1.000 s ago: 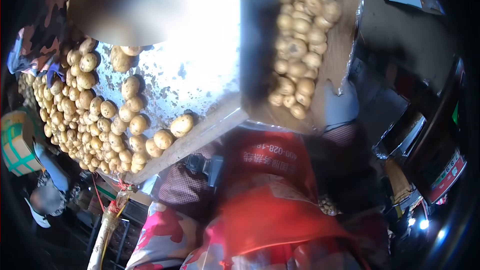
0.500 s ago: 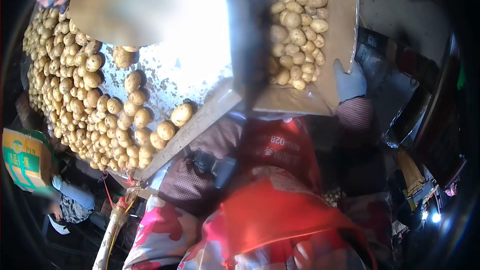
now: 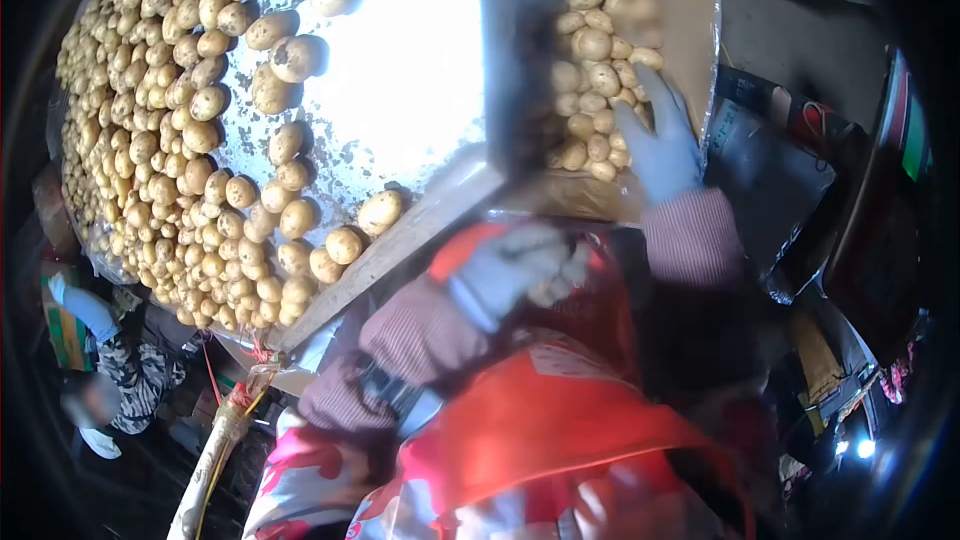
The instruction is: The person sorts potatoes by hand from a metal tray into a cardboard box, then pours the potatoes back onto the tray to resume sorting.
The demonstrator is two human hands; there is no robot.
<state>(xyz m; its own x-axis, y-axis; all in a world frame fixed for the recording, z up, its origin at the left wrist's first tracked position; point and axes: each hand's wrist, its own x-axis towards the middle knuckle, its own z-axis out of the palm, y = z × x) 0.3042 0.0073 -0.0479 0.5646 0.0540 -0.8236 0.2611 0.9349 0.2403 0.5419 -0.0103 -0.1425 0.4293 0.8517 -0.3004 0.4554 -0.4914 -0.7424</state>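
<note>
My right hand (image 3: 662,135), in a pale blue-grey glove, reaches over the right side of an open cardboard box (image 3: 685,0). Its fingers are spread, with the fingertips at the potatoes (image 3: 592,44) inside. In front of the red apron (image 3: 560,410), near the box's lower edge, is my left hand (image 3: 520,265), also gloved. Its fingers are curled and blurred, and whatever they may hold is hidden. One potato (image 3: 637,16) in the upper part of the box looks smeared by motion.
A metal-topped sorting table (image 3: 400,70) with a wooden rim (image 3: 390,260) stands to the left, heaped with potatoes (image 3: 150,160) on its far side. Below left, a person in a camouflage sleeve (image 3: 140,365) works. A taped pole (image 3: 215,450) leans near the table corner.
My right hand has moved from the box's outer side wall in over the potatoes. My left hand has come into view before the apron. A blurred oval has left the table's top.
</note>
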